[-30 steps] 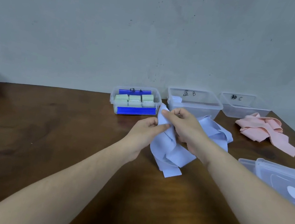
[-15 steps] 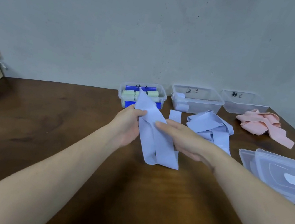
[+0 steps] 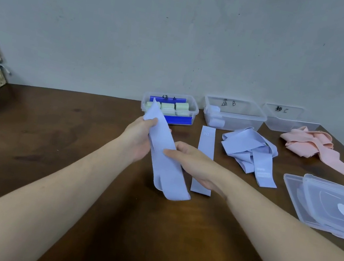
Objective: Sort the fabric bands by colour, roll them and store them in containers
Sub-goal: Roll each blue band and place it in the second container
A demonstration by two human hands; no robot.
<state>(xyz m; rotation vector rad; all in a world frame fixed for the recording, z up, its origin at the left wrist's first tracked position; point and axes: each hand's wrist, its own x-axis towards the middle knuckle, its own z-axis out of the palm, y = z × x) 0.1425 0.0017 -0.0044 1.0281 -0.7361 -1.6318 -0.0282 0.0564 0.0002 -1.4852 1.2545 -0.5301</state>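
Brown table (image 3: 53, 156): bands (image 3: 249, 147), containers (image 3: 235, 114), seemingly lids (image 3: 333, 207).

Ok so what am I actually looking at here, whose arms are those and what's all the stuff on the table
One camera, worn on a person's head, looks down at their own bare arms; no machine here. The left hand and right hand hold a pale blue fabric band above a brown table. A flat blue band, a blue pile and a pink pile lie on it. At the back stand three clear boxes: one with green rolls, one with blue rolls, one apparently empty. Clear lids lie on the right.
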